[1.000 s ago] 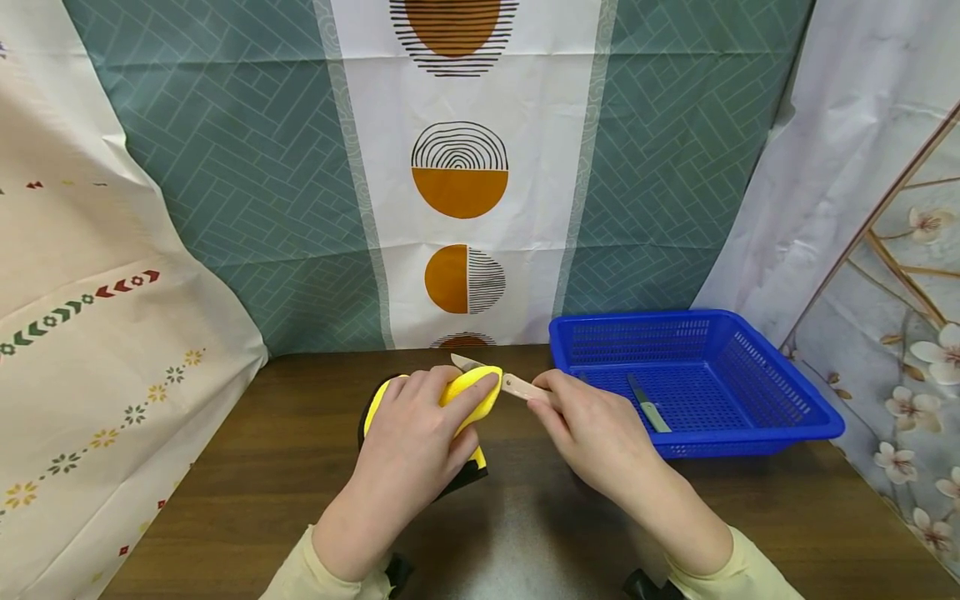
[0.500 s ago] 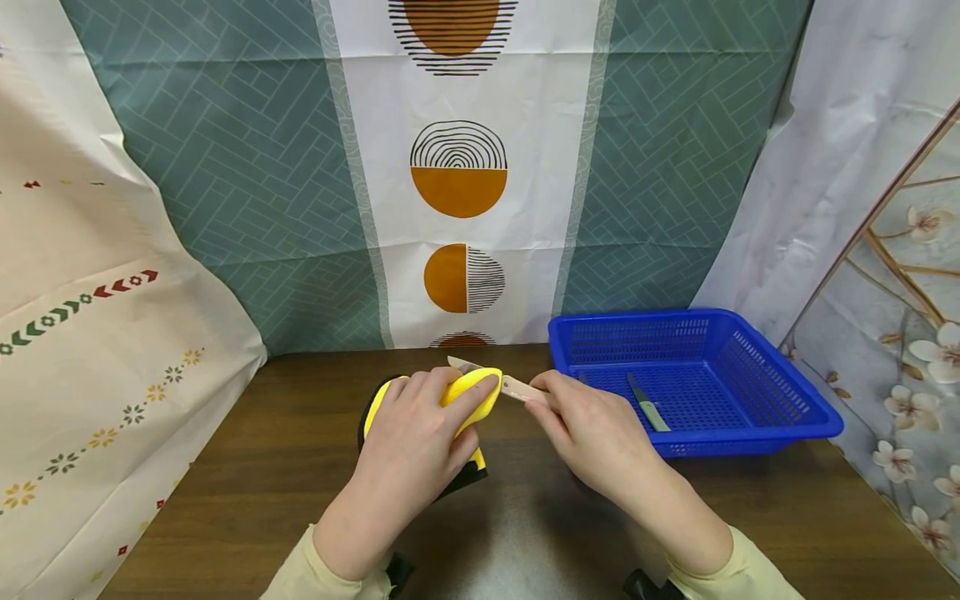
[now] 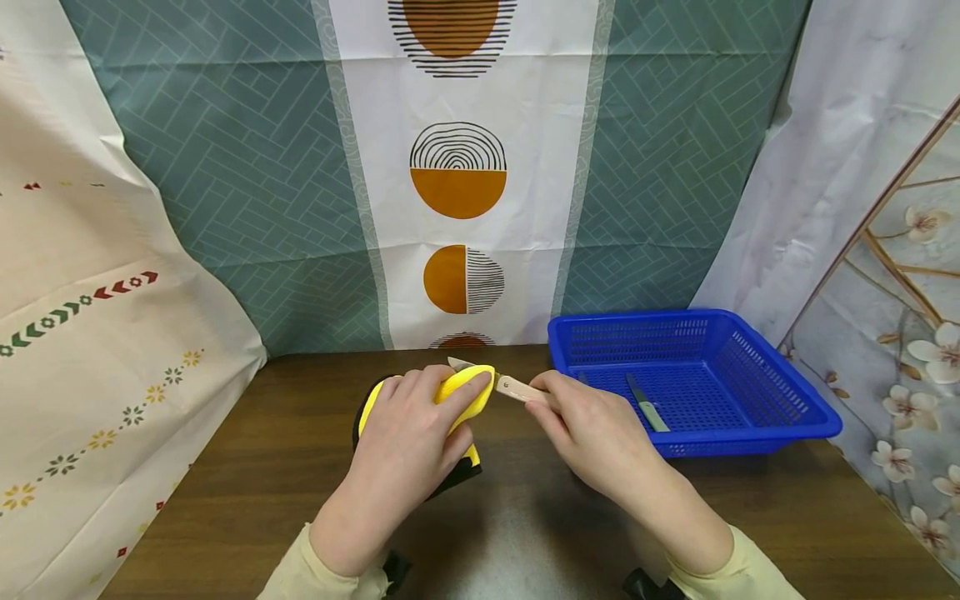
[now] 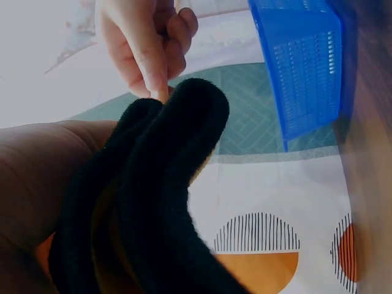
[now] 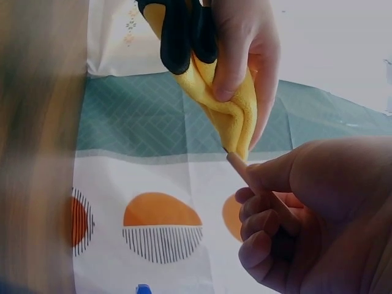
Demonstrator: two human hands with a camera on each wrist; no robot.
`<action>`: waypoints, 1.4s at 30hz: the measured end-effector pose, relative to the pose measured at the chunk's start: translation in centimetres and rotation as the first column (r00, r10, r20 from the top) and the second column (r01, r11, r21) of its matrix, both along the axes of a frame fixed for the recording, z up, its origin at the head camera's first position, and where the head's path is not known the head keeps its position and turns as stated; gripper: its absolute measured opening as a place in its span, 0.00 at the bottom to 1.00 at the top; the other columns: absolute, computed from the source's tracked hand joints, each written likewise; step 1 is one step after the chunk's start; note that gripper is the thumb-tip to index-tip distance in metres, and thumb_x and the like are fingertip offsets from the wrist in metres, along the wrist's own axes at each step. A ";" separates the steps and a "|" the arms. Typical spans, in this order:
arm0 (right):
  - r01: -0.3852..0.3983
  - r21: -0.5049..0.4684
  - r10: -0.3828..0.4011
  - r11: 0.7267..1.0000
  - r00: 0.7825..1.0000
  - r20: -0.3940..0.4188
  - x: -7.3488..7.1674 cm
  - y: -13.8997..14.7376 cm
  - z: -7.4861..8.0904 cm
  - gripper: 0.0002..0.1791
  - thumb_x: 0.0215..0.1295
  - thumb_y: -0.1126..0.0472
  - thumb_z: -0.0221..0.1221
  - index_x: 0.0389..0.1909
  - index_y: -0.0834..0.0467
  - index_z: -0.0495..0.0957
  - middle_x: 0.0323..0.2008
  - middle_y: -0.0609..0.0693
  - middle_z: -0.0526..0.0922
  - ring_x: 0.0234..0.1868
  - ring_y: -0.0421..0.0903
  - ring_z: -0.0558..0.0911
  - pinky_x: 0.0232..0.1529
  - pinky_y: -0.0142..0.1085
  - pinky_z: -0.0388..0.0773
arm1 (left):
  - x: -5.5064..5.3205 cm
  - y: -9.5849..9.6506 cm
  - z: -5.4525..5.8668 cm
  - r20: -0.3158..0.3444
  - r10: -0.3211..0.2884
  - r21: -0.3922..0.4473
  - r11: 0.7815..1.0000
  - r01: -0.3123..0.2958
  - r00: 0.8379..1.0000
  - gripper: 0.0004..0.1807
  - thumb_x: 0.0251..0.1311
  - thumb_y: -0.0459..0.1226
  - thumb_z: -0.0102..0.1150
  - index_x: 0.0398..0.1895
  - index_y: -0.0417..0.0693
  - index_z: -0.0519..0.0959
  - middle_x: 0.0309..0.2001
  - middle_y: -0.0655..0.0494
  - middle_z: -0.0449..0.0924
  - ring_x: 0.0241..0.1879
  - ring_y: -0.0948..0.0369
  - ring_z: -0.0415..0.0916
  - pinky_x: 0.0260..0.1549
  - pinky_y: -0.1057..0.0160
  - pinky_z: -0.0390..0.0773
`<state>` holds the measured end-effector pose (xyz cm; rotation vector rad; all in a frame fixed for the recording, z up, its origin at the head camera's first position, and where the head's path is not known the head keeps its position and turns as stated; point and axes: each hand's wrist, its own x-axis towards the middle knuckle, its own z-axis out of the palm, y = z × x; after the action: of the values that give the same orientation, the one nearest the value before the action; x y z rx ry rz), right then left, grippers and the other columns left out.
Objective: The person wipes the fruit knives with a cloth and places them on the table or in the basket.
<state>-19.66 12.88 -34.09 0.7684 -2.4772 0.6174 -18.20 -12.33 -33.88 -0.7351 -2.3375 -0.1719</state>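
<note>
My left hand [image 3: 408,429] grips a folded yellow cloth [image 3: 467,393] with black edging, which wraps around the blade of a small knife. The knife's pale pinkish handle [image 3: 517,389] is held in my right hand [image 3: 592,421], thumb along it and fingers curled beneath. Beyond the cloth's upper edge the blade tip [image 3: 457,363] sticks out; the middle of the blade is hidden in the folds. In the right wrist view the cloth [image 5: 211,92] narrows to where it meets the handle [image 5: 242,171]. The black edging [image 4: 177,141] fills much of the left wrist view.
A blue perforated basket [image 3: 750,435] stands on the right of the dark wooden table [image 3: 247,467]. Inside it lies a knife with a light green handle [image 3: 652,414], and part of another dark item shows near its left wall. Patterned curtains [image 3: 225,167] hang behind and at both sides.
My left hand and the cloth have slid slightly left along the blade, away from the handle. The right hand and handle stay almost in place.
</note>
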 end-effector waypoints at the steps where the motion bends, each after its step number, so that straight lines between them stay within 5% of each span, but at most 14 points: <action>1: 0.002 0.000 -0.002 1.000 1.000 0.000 0.0 0.0 0.0 0.07 0.80 0.54 0.66 0.50 0.52 0.84 0.24 0.36 0.68 0.22 0.35 0.66 0.21 0.33 0.66 | 0.0 -0.1 0.0 -0.002 -0.001 0.002 1.000 0.001 1.000 0.32 0.58 0.37 0.77 0.69 0.61 0.85 0.53 0.46 0.84 0.46 0.46 0.83 0.46 0.45 0.80; 13: 0.000 0.006 0.000 1.000 1.000 -0.029 0.0 0.0 0.0 0.06 0.78 0.55 0.68 0.48 0.52 0.84 0.25 0.36 0.68 0.23 0.36 0.67 0.22 0.33 0.66 | -0.8 -1.1 -0.2 -0.052 0.001 0.025 1.000 0.000 0.999 0.30 0.58 0.34 0.75 0.67 0.58 0.86 0.48 0.45 0.82 0.40 0.45 0.81 0.40 0.47 0.79; 42: 0.000 0.008 0.001 1.000 0.999 -0.045 0.0 0.2 -0.1 0.06 0.79 0.55 0.67 0.47 0.52 0.83 0.25 0.36 0.68 0.23 0.36 0.66 0.22 0.33 0.66 | -1.6 -3.3 0.2 0.037 0.100 0.053 0.993 -0.102 0.994 0.30 0.60 0.34 0.72 0.69 0.57 0.86 0.50 0.43 0.83 0.45 0.42 0.82 0.43 0.42 0.79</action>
<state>-19.63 13.05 -34.18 0.7775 -2.4400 0.5849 -19.83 -15.59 -33.67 -0.5904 -2.3869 -0.2041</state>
